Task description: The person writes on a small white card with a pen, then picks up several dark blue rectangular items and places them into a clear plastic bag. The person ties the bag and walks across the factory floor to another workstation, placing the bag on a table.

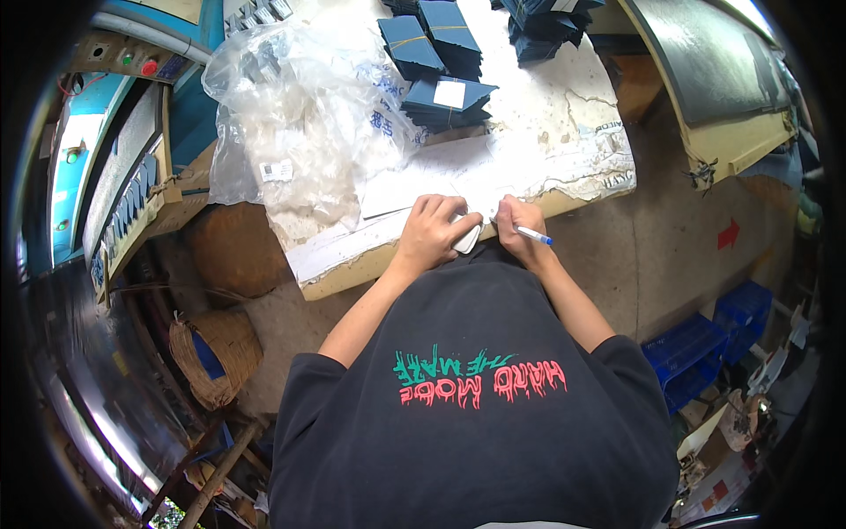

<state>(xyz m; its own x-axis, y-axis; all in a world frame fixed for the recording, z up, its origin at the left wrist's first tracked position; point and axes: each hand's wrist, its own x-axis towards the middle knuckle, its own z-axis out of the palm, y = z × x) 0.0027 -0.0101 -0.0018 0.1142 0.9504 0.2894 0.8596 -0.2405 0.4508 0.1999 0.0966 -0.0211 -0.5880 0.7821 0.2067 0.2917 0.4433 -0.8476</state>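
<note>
A: Status? 
B: My left hand (429, 234) is curled on a small white piece (468, 238) at the near edge of the table (582, 189); my right hand (520, 231), just right of it, grips a white pen with a blue cap (534, 234).

A: Advice? 
B: Judgement: pin the piece flat against the table edge and keep the pen strokes short. The bundled dark blue stacks (445, 97) are well beyond.
</note>
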